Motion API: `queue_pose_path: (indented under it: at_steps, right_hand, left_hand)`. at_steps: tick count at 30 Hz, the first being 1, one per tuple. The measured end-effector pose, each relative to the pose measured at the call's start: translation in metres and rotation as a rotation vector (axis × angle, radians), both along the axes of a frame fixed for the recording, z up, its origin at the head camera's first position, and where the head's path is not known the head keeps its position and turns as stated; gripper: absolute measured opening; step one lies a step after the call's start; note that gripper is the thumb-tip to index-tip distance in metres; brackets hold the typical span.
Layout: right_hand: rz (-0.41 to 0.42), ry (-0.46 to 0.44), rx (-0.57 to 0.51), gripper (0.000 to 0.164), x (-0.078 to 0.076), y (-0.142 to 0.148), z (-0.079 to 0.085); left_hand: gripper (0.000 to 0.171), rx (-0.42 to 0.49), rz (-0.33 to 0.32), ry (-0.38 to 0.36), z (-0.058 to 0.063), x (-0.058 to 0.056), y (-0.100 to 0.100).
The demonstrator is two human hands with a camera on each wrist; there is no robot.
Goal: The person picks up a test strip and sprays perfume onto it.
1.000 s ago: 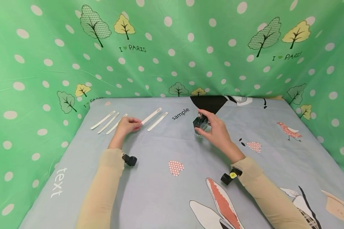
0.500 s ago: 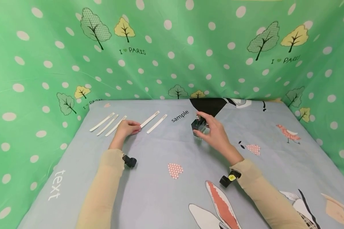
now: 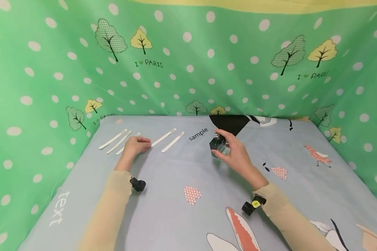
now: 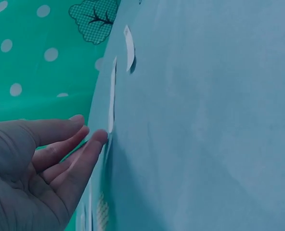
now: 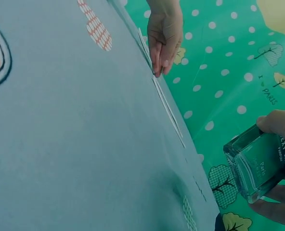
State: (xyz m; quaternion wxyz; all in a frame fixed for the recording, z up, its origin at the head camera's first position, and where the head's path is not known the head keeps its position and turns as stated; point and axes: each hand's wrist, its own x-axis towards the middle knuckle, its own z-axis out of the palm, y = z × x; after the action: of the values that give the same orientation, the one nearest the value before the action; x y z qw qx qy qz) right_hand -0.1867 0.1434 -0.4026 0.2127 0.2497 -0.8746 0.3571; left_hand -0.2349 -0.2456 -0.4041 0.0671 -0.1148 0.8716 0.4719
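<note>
My left hand is low over the table, its fingertips right by the near end of a white paper test strip. In the left wrist view, thumb and fingers stand apart with nothing between them, and that strip lies past the fingertips. Another strip lies to its right; several more lie left of the hand, one partly hidden behind it. My right hand grips a dark glass perfume bottle between thumb and fingers. The bottle's lettering shows in the right wrist view, and the bottle is above the table.
A grey-blue printed cloth covers the table. Behind it and at both sides hangs a green dotted curtain. Both wrists wear small black cameras, at the left and right sleeves.
My left hand has let go of the test strip and drawn back slightly to the left; the strip now lies on the cloth. The right hand keeps holding the perfume bottle. The head view has tilted up.
</note>
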Motion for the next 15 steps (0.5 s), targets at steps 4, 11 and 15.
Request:
queue_pose_path:
  at_steps: [4, 11, 15]
  right_hand:
    - [0.005, -0.008, -0.004, 0.073, 0.002, -0.001, -0.001]
    - [0.03, 0.008, -0.007, 0.073, 0.002, -0.001, -0.002]
    - [0.029, 0.011, -0.003, 0.073, 0.002, -0.001, -0.002]
  left_hand:
    - [0.037, -0.042, -0.02, -0.005, 0.009, 0.005, -0.005]
    - [0.042, -0.03, -0.043, 0.028, 0.019, 0.01, -0.01]
    - [0.043, -0.036, -0.039, 0.037, 0.022, 0.014, -0.015]
